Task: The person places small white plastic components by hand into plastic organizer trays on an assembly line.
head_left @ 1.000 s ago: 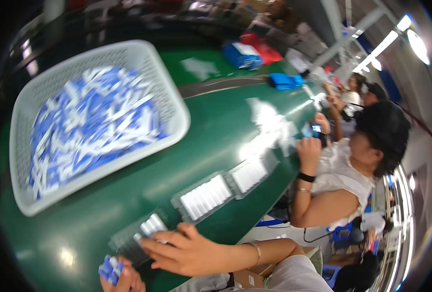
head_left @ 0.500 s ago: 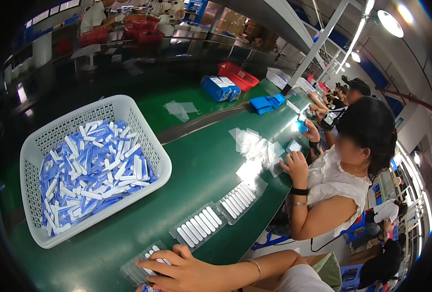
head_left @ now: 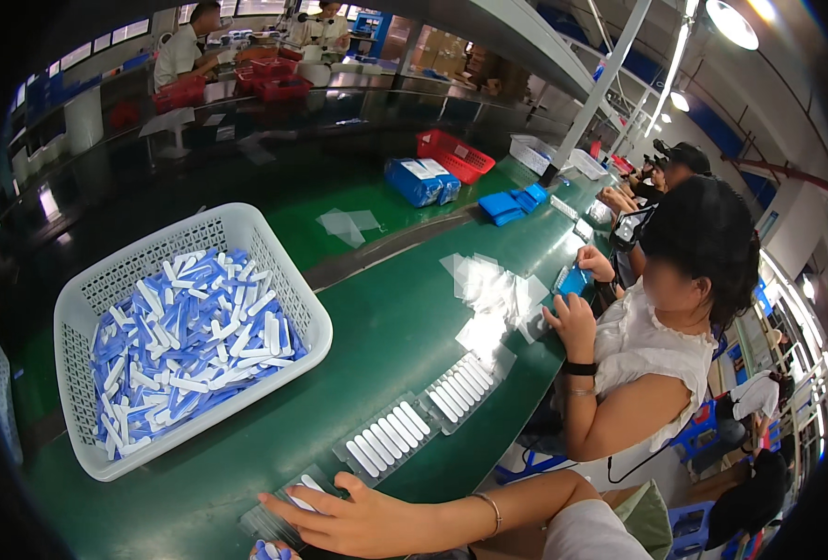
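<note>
My right hand (head_left: pixel 353 518) reaches in from the lower right, fingers apart and stretched over a clear plastic tray (head_left: pixel 257 518). White strips (head_left: pixel 309 483) show beside and beneath its fingers; its thumb is hidden. At the bottom edge, only a sliver of my left hand (head_left: pixel 254 553) shows, around a bunch of blue-and-white flat sticks (head_left: pixel 272 551). Farther right lie two more clear trays, a nearer one (head_left: pixel 356 469) and a farther one (head_left: pixel 449 426), each with a row of white strips. A white basket (head_left: pixel 316 341) at left holds a heap of blue-and-white sticks (head_left: pixel 194 341).
Clear plastic sheets (head_left: pixel 493 294) are scattered on the green table (head_left: pixel 274 434). Beyond them lie blue packets (head_left: pixel 512 203), a wrapped blue bundle (head_left: pixel 421 183) and a red basket (head_left: pixel 456 157). A co-worker (head_left: pixel 647 359) sits at right, holding something blue.
My right hand's fingers have shifted over the tray and stretch out more. The bunch of sticks sits lower at the frame edge. The co-worker's hands moved with the blue thing; the view shifted slightly.
</note>
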`<control>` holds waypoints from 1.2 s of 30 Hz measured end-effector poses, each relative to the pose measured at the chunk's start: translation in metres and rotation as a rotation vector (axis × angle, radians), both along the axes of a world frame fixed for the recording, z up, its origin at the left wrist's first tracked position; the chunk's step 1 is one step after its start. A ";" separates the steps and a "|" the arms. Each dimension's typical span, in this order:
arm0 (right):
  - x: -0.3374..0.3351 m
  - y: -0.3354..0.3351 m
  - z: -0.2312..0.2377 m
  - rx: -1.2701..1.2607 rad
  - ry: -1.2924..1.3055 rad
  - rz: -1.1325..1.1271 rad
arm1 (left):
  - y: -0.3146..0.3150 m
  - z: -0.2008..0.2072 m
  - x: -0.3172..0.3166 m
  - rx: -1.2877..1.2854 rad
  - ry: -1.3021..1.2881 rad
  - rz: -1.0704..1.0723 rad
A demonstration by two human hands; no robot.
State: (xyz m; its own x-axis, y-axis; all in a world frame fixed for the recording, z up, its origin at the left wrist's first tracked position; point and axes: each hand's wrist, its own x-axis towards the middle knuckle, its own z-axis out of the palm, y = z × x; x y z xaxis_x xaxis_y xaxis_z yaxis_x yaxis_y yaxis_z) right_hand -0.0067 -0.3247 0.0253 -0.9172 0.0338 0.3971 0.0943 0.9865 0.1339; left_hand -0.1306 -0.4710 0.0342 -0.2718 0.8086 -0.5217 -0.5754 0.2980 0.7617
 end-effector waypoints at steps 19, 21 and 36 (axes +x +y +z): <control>0.002 -0.019 0.006 -1.306 0.178 0.051 | -0.012 -0.008 0.013 0.042 -0.009 -0.082; 0.002 -0.016 0.006 -1.368 0.170 0.008 | -0.007 0.002 0.010 0.018 -0.013 -0.088; 0.003 0.000 -0.006 -1.619 0.237 -0.175 | -0.004 -0.015 -0.017 0.025 -0.234 0.089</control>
State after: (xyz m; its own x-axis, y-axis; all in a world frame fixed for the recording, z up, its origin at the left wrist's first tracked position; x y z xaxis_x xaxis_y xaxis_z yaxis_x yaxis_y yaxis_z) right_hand -0.0035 -0.3251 0.0198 -0.7856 0.6180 -0.0298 0.0794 0.0529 -0.9954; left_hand -0.1479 -0.4751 0.0187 -0.2171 0.8001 -0.5591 -0.7598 0.2211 0.6114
